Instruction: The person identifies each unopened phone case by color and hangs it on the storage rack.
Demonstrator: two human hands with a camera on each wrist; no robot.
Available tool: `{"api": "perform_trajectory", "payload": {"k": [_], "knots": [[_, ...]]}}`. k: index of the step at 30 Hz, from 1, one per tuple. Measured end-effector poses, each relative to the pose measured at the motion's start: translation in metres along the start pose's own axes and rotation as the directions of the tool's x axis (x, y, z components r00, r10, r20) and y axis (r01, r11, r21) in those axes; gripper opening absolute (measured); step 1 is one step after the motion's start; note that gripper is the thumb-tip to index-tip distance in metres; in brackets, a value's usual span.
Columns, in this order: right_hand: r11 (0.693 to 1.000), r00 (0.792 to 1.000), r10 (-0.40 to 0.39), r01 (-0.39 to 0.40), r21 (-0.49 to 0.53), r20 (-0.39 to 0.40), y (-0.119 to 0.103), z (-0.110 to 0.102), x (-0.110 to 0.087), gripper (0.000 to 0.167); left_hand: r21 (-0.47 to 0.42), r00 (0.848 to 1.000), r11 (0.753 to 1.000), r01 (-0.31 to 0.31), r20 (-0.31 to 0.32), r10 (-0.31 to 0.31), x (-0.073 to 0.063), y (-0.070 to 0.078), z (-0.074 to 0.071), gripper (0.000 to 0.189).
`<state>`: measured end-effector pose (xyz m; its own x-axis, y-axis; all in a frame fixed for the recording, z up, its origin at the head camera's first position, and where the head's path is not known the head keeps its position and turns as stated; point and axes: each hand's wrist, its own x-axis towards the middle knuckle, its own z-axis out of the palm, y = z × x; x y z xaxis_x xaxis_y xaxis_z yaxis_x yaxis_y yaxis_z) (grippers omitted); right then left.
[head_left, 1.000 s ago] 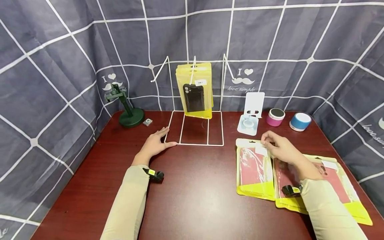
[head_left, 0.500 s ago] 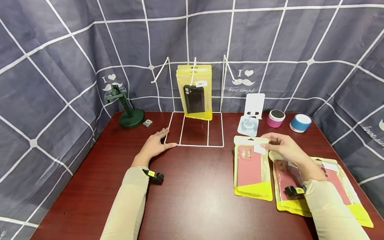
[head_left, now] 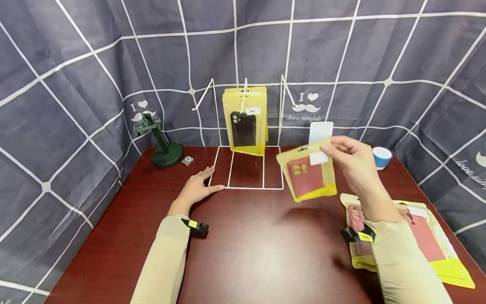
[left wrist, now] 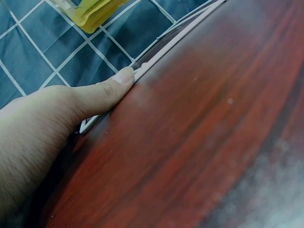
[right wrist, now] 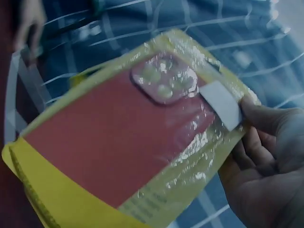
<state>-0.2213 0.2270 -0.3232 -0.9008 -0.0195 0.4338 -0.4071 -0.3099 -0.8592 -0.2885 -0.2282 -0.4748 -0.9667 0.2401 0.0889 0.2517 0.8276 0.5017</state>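
Note:
My right hand [head_left: 353,164] pinches the upper right corner of a yellow-edged clear pouch with a red phone case [head_left: 305,175] inside, held up off the table and tilted. In the right wrist view the thumb lies by the pouch's white label [right wrist: 222,105]. My left hand [head_left: 195,188] rests with straight fingers at the front left corner of a white wire display rack [head_left: 254,188]; its thumb touches the front wire in the left wrist view. From the rack's middle hook hangs a pouch with a black phone case [head_left: 244,128].
Two more pouches with red cases [head_left: 427,236] lie at the right, partly under my right forearm. Behind the right hand stand a white phone stand [head_left: 320,130] and a blue speaker [head_left: 381,157]. A green stand [head_left: 167,154] and a small silver clip-on player [head_left: 187,160] sit back left.
My right hand has lifted the red-case pouch off the table and carried it up and left toward the rack. My left hand has stayed at the rack's corner.

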Motion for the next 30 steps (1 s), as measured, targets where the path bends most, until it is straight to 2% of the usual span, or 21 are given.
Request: {"api": "perform_trajectory", "payload": {"k": [2, 4, 7, 12, 19, 25, 30], "knots": [[0.995, 0.994, -0.096, 0.096, -0.005, -0.044, -0.007, 0.018, 0.011, 0.015, 0.004, 1.000, 1.000, 0.004, 0.001, -0.004, -0.001, -0.001, 0.001, 0.102], [0.984, 0.980, -0.178, 0.180, 0.011, -0.094, -0.015, 0.031, 0.023, 0.018, 0.007, 1.000, 1.000, 0.004, -0.003, -0.004, 0.000, -0.001, 0.001, 0.102], [0.969, 0.957, -0.235, 0.245, 0.037, -0.168, -0.025, 0.043, 0.039, 0.024, 0.009, 1.000, 1.000, 0.000, -0.010, 0.000, 0.004, 0.001, 0.001, 0.103], [0.966, 0.943, -0.225, 0.249, 0.072, -0.243, -0.026, 0.053, 0.052, 0.028, 0.008, 1.000, 1.000, -0.007, -0.001, 0.007, 0.006, 0.004, 0.002, 0.103], [0.954, 0.928, -0.241, 0.280, 0.104, -0.285, -0.018, 0.053, 0.063, 0.031, 0.005, 1.000, 1.000, -0.003, -0.007, 0.003, 0.003, 0.003, 0.000, 0.100], [0.971, 0.928, -0.229, 0.239, -0.001, -0.295, -0.006, 0.052, 0.071, 0.030, 0.016, 1.000, 1.000, 0.005, -0.013, -0.005, 0.001, -0.002, 0.000, 0.100], [0.973, 0.927, -0.231, 0.216, -0.082, -0.296, 0.001, 0.052, 0.078, 0.027, 0.012, 1.000, 1.000, 0.005, -0.013, -0.005, 0.001, -0.002, -0.002, 0.100]]}}
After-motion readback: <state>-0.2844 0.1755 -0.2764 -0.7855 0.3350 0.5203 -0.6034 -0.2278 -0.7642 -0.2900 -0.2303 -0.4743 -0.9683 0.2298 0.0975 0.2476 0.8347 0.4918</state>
